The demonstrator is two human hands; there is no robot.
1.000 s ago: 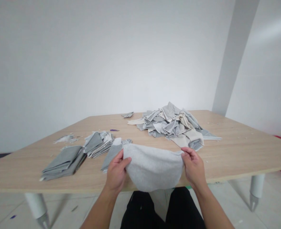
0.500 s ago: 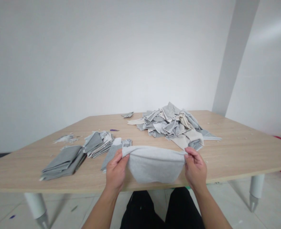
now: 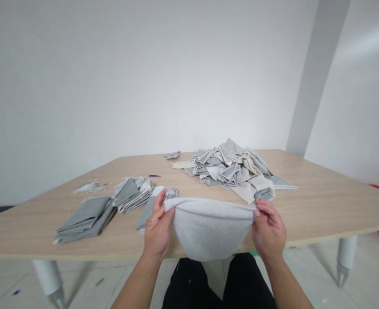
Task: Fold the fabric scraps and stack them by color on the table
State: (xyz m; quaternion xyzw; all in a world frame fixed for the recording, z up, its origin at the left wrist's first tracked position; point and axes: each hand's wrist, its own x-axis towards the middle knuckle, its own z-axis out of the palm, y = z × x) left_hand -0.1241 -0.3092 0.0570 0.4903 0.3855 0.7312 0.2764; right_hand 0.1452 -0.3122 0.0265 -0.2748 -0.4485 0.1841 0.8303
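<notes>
A light grey piece of fabric (image 3: pixel 212 229) is stretched between my two hands above the table's front edge, its lower part hanging in a rounded curve. My left hand (image 3: pixel 157 227) pinches its upper left corner between thumb and fingers. At the upper right corner, my right hand (image 3: pixel 268 227) grips the cloth the same way. Just behind my left hand lies a small stack of grey fabric pieces (image 3: pixel 147 210), partly covered by that hand. Beyond my right hand rises a loose heap of grey and beige fabric pieces (image 3: pixel 231 165).
On the wooden table (image 3: pixel 318 201), a folded grey fabric stack (image 3: pixel 84 216) lies at the left, beside another stack of pieces (image 3: pixel 133 193). White scraps (image 3: pixel 89 186), a small purple-handled tool (image 3: pixel 154 175) and a small grey piece (image 3: pixel 172 155) lie farther back.
My right hand has moved slightly right, drawing the fabric's top edge wider. The cloth's lower edge hangs further down. Some left-hand fingers have lifted a little.
</notes>
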